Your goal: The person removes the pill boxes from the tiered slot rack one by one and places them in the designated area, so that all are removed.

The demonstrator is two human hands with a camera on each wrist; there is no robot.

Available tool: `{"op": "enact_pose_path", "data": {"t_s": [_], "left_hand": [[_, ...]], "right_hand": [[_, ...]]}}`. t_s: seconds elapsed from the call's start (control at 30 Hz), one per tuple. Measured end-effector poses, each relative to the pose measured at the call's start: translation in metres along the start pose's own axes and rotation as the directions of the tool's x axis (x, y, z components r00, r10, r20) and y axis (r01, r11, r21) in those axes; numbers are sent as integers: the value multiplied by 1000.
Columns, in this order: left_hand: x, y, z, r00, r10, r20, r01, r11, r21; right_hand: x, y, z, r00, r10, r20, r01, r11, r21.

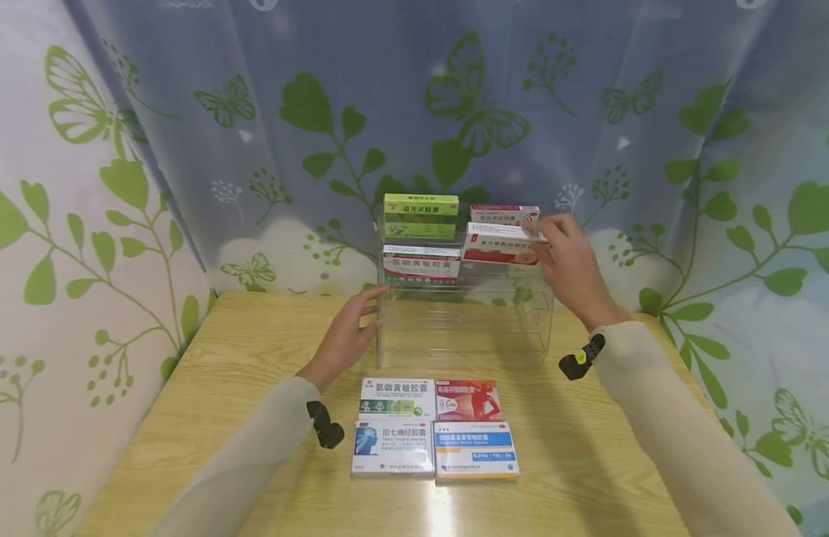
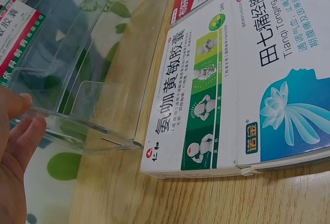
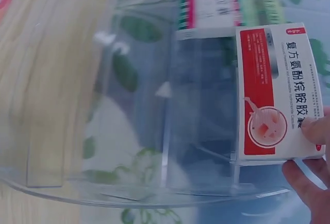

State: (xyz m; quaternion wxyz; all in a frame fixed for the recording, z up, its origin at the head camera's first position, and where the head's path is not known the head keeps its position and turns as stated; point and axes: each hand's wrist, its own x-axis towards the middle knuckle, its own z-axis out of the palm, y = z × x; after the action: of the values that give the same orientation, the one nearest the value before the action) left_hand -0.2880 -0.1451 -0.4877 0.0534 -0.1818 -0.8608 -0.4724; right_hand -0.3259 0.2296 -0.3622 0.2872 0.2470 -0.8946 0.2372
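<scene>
My right hand (image 1: 574, 262) pinches a red-and-white medicine box (image 3: 281, 92) between thumb and fingers. The box is at the right of a clear stepped rack (image 1: 464, 328), in front of another red-and-white box (image 1: 504, 215) on the top tier. Against the rack's left side rests my left hand (image 1: 347, 332), its fingers fairly straight. A green box (image 1: 421, 218) stands at the top left of the rack. Below it is a white box with a red and green border (image 1: 422, 265).
Flat on the wooden table (image 1: 253, 418), in front of the rack, lie a white-and-green box (image 1: 397, 397), a red box (image 1: 469, 400), a white box with a blue head picture (image 1: 392, 447) and a blue-and-white box (image 1: 477, 450). A patterned curtain (image 1: 387, 89) hangs behind.
</scene>
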Motion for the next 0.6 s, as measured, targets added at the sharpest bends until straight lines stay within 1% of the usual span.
{"op": "enact_pose_path", "data": {"t_s": [0.1, 0.17, 0.27, 0.33, 0.43, 0.6], "left_hand": [[0, 1, 0, 1000, 3, -2, -3, 1000, -3], [0, 1, 1, 1000, 2, -2, -2, 1000, -8], [0, 2, 1, 1000, -5, -3, 5, 1000, -16], [-1, 1, 1, 1000, -12, -4, 12, 1000, -14], [-1, 1, 0, 1000, -21, -9, 21, 1000, -7], [0, 1, 1, 999, -34, 0, 34, 999, 0]], "right_hand": [[-4, 0, -15, 999, 46, -21, -45, 997, 56], [-9, 1, -26, 997, 75, -8, -74, 993, 88], [-21, 5, -39, 993, 99, 63, -106, 988, 116], [-31, 9, -47, 983, 118, 140, -135, 983, 123], [-48, 14, -55, 953, 155, 262, -194, 972, 133], [-88, 29, -59, 890, 181, 418, -257, 957, 133]]}}
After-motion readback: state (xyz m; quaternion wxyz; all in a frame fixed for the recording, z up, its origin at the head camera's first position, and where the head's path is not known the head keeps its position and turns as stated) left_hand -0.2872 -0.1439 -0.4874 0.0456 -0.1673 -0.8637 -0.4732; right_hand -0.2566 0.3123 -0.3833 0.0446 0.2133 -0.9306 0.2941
